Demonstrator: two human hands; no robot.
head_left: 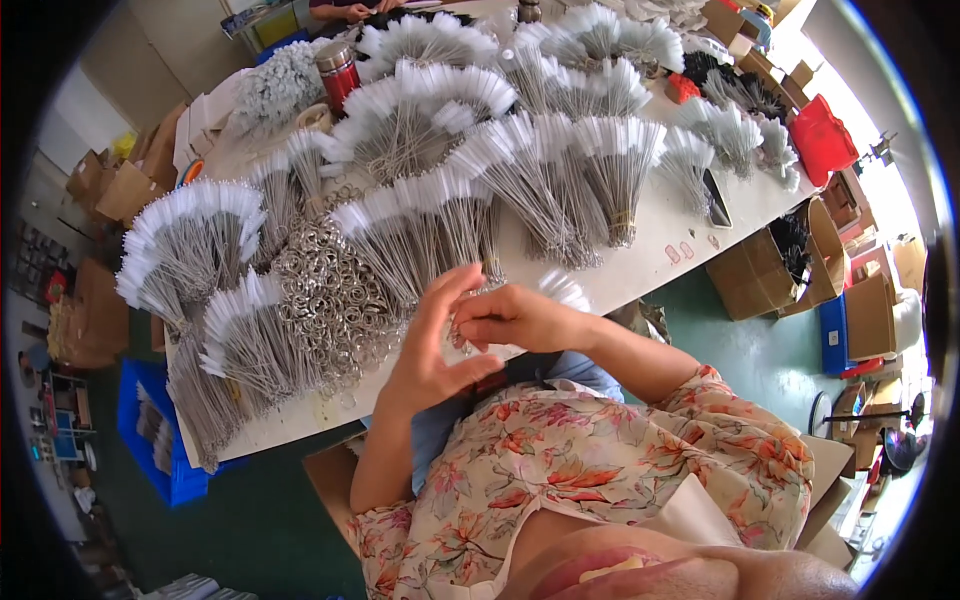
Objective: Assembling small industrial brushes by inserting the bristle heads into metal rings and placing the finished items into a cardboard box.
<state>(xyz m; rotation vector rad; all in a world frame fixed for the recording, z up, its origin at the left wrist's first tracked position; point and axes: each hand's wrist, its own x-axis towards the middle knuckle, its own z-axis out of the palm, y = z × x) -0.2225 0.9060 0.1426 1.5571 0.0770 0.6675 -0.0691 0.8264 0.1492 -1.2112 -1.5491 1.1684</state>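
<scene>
My left hand [425, 350] is raised over the table's near edge, its thumb and fingers apart in a curve. Close against it, my right hand [528, 318] has its fingers bent and pressed together. Small metallic bits show by those fingertips, but what they grip is mostly hidden. White bristle tips [565, 290] show just behind my right hand; whether they are held or lie on the table I cannot tell. Just beyond my left hand lies a heap of metal rings [325, 285]. Bundles of thin wire brushes [430, 220] with white bristles stand beside the heap.
More brush bundles [195, 240] cover the white table [660, 265]. A red flask [338, 75] stands at the back, near another person's hands [355, 12]. A blue crate [175, 455] is on the floor at left; a cardboard box [760, 270] holds black items at right.
</scene>
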